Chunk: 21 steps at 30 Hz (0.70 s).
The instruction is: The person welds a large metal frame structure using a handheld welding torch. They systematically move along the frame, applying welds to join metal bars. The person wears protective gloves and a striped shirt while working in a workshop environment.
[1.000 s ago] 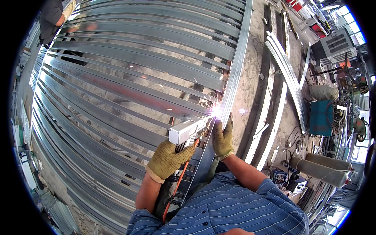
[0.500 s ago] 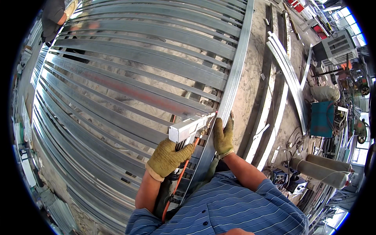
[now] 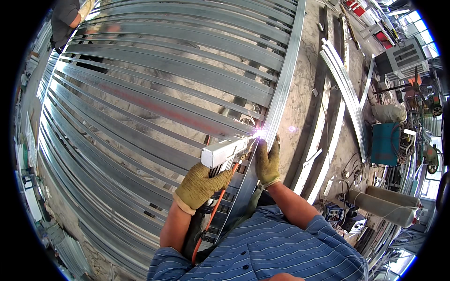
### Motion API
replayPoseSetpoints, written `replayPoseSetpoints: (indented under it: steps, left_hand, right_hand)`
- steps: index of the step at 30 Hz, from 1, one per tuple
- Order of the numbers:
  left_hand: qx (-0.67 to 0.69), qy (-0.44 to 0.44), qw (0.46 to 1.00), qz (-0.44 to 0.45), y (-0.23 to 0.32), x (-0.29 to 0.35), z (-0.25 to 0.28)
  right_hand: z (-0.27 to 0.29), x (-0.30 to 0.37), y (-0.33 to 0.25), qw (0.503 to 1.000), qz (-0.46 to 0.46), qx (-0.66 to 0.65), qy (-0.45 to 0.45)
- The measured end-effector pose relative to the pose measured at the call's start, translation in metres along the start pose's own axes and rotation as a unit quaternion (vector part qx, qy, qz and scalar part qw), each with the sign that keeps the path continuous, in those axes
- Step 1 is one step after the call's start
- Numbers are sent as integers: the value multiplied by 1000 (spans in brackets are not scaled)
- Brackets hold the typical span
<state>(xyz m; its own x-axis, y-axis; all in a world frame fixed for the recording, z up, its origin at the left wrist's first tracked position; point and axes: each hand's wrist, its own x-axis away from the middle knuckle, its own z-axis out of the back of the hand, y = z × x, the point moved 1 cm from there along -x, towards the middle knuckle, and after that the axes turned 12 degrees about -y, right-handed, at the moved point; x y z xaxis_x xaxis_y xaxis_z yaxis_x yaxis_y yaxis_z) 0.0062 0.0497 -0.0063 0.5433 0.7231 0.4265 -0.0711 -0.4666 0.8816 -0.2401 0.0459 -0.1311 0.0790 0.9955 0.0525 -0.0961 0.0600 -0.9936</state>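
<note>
My left hand (image 3: 202,187), in a yellow-green work glove, is closed round the handle of a white handheld welding gun (image 3: 225,152). An orange hose (image 3: 213,218) runs down from the gun past my forearm. The nozzle points at the joint between a flat bar and the long edge rail (image 3: 280,93) of a metal slatted frame (image 3: 178,61). A bright violet-white spark (image 3: 258,134) burns at that tip. Just below the spark, my gloved right hand (image 3: 267,166) grips the edge rail, thumb and fingers on either side; some fingertips are hidden.
Loose metal profiles (image 3: 344,84) and long beams (image 3: 323,136) lie on the floor to the right. Beyond them stand a teal machine (image 3: 385,143), gas cylinders (image 3: 386,206) and a grey cooler unit (image 3: 401,56). Another person (image 3: 65,21) is at the frame's far left corner.
A bright spark with a violet glow has appeared at the gun's tip, where only a small red dot showed before. Both hands have stayed nearly in place.
</note>
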Motion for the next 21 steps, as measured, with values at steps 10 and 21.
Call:
replayPoseSetpoints:
  steps: [10,21]
  left_hand:
    - [-27,4,999,18,4,5,-2]
    - [-25,-2,1000,13,1,9,-2]
  right_hand:
    - [-1,0,7,999,-14,-41,2]
    - [-2,3,17,998,-20,-61,16]
